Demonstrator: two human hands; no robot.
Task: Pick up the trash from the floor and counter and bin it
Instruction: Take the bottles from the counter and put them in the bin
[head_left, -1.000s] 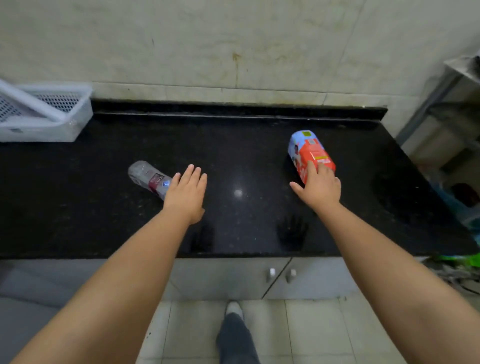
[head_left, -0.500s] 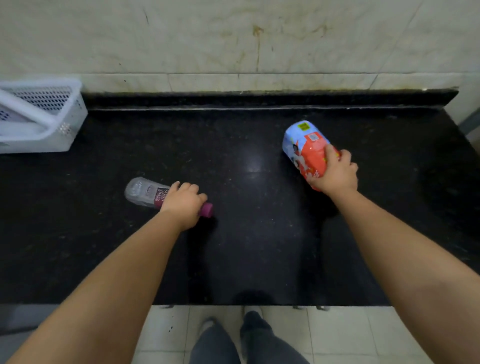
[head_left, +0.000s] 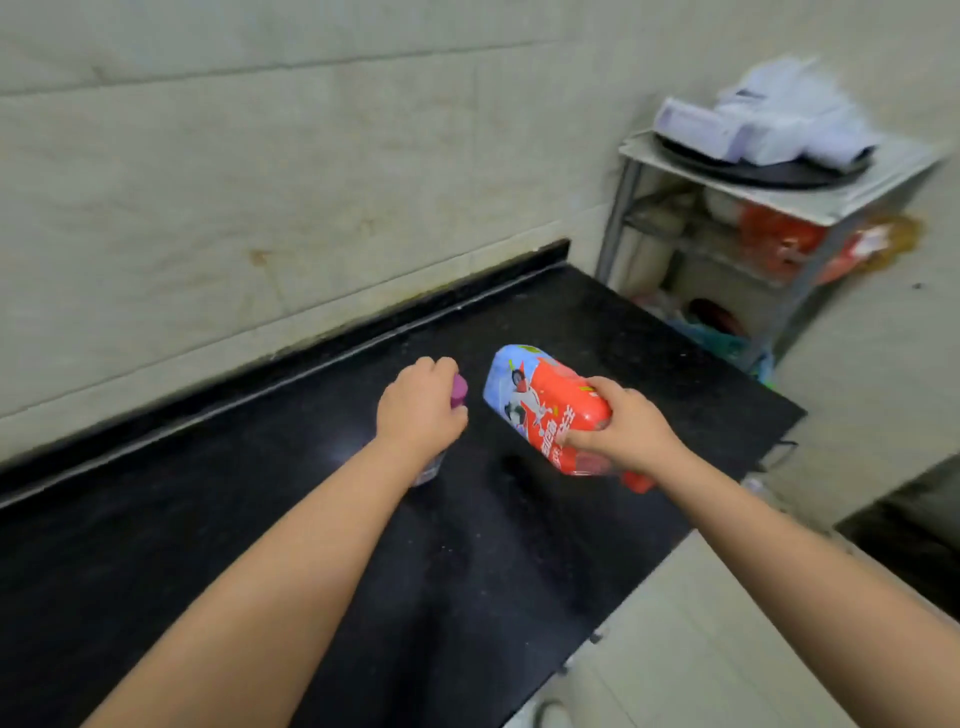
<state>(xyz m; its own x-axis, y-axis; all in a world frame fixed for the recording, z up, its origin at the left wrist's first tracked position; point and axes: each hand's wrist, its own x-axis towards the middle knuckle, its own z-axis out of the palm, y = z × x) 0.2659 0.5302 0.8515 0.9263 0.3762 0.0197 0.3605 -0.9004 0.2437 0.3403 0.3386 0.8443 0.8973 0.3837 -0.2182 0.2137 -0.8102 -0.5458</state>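
My left hand (head_left: 420, 410) is closed around a clear plastic bottle with a purple cap (head_left: 459, 389); the cap pokes out above my fingers and the bottle's clear end shows below my wrist. My right hand (head_left: 618, 428) grips a red and blue plastic container (head_left: 530, 402) and holds it lifted above the black counter (head_left: 363, 545). Both items are off the counter surface and close together, a short gap between them.
A metal shelf rack (head_left: 769, 208) stands past the counter's right end, with white packets and a dark tray on top and bags below. Pale floor tiles (head_left: 701, 649) lie to the lower right. A tiled wall backs the counter.
Both hands have lifted their items off the counter and brought them closer together. The view has swung right; the white basket is out of sight and the shelf rack has come in.
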